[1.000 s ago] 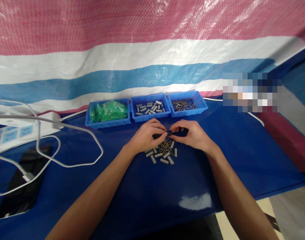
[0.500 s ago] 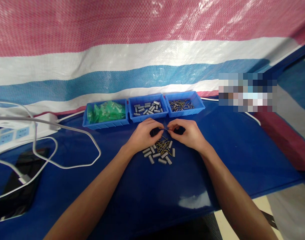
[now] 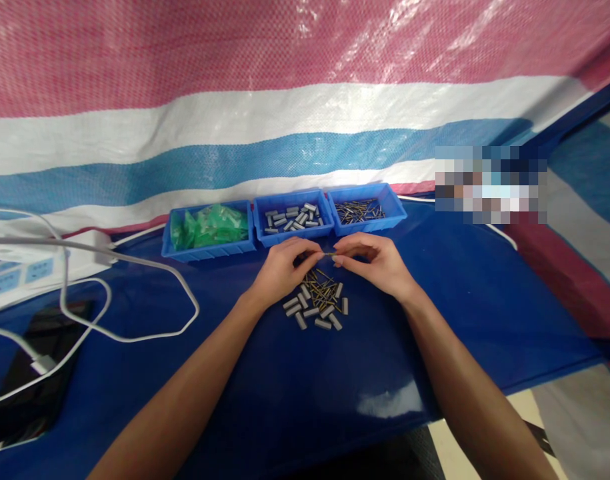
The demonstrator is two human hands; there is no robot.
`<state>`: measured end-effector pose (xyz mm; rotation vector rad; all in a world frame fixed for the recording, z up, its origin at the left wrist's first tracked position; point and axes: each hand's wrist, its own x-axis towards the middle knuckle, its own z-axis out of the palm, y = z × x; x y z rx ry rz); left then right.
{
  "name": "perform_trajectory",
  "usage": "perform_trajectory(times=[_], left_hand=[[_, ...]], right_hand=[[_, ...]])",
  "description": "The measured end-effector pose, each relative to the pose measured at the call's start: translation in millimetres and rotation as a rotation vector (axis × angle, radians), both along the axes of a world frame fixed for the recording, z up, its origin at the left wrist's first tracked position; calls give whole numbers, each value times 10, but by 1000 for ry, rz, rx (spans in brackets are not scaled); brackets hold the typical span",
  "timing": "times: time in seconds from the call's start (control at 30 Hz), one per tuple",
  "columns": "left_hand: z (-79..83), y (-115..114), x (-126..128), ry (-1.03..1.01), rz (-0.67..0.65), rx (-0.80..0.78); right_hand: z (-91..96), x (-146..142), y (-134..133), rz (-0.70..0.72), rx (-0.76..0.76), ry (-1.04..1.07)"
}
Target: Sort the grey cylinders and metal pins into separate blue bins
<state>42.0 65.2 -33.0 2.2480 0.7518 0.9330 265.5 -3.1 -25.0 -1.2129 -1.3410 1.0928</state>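
My left hand [image 3: 285, 268] and my right hand [image 3: 377, 265] face each other over the table, fingertips pinched nearly together. Between them is a thin gold-coloured metal rod [image 3: 330, 254], one end at each hand's thumb and finger; its exact kind is too small to make out. Just below my hands lies a loose heap of similar gold-coloured rods [image 3: 321, 291]. Several short grey cylinders [image 3: 311, 312] lie around the front and sides of that heap. My left fingers hide part of the heap's far edge.
Three blue bins line the back: one with green plastic bags [image 3: 212, 225], one with grey cylinders [image 3: 293, 219], one with thin rods [image 3: 359, 211]. White cables [image 3: 192, 283], a power strip [image 3: 79, 250] and a black phone [image 3: 39, 380] occupy the left. A striped sheet [image 3: 265, 157] hangs behind.
The right hand's fingers have shifted slightly and straightened a little, so more of the gold-coloured rod shows between the fingertips. Both hands still pinch together; the view has moved slightly.
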Motion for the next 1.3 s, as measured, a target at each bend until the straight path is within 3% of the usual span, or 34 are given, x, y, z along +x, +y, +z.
perform_trajectory(times=[0.23, 0.47, 0.77, 0.97, 1.3], left_hand=[[21, 7, 1, -8, -20, -32], [24, -6, 4, 15, -32, -17], [24, -43, -4, 35, 46, 47], [44, -55, -17, 121, -45, 62], [7, -49, -20, 89, -50, 56]], right_hand=[[21, -70, 3, 45, -66, 145], [48, -103, 9, 32, -77, 155], [83, 37, 19, -267, 158, 149], [98, 29, 16, -266, 160, 58], [123, 9, 3, -229, 138, 88]])
